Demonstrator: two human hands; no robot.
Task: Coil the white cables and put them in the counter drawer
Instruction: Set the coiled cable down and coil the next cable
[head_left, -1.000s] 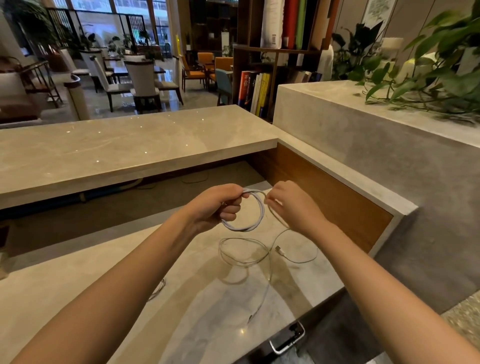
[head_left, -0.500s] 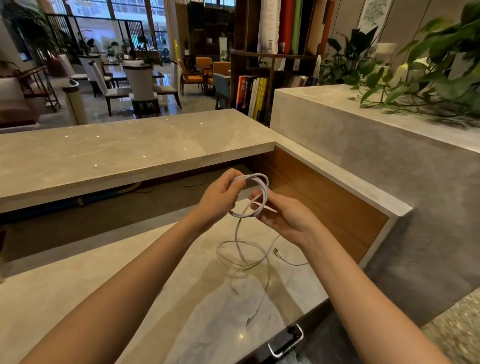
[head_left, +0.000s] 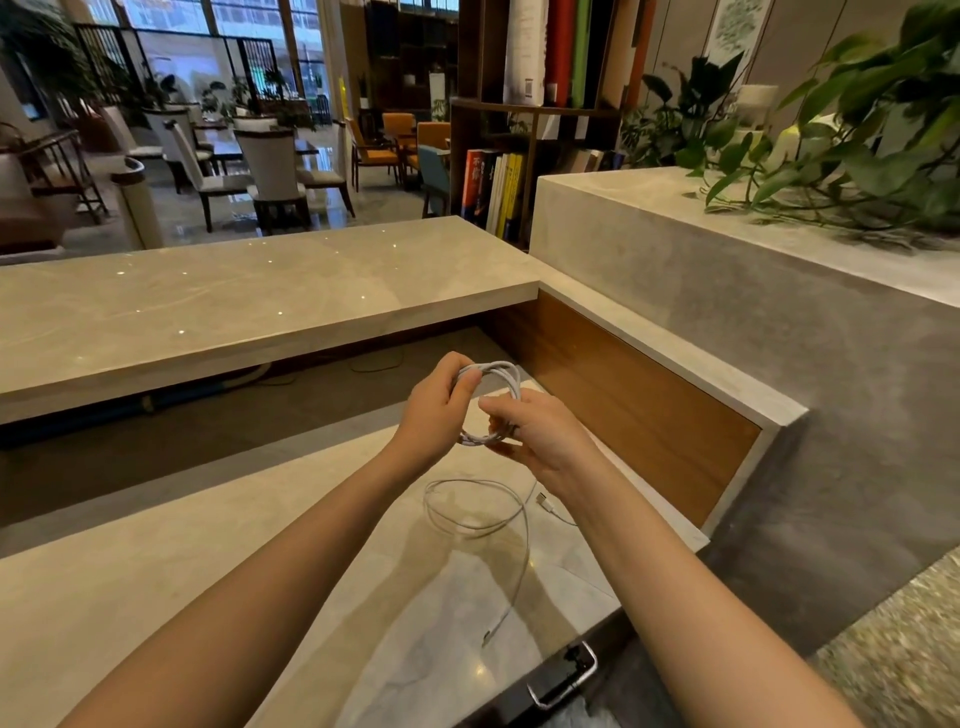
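Note:
A white cable coil (head_left: 498, 371) of several small loops is held in the air above the marble counter (head_left: 156, 582). My left hand (head_left: 436, 410) pinches its upper left side. My right hand (head_left: 535, 436) grips its lower right side. A second white cable (head_left: 483, 506) lies loose on the counter below my hands, in a wide loop with one plug end (head_left: 543, 500) to the right and a tail running toward the front edge. The dark drawer front with a metal handle (head_left: 563, 683) shows at the counter's near edge; its inside is hidden.
A raised stone shelf (head_left: 208, 301) runs across behind the counter. A wood panel (head_left: 623, 405) and a grey ledge (head_left: 779, 260) with trailing green plants (head_left: 857, 145) wall in the right side. A bookshelf (head_left: 519, 171) and chairs stand beyond.
The hanging length of cable has been wound up into the coil between my hands. My right hand has closed onto the coil's lower side. The second cable stays on the counter.

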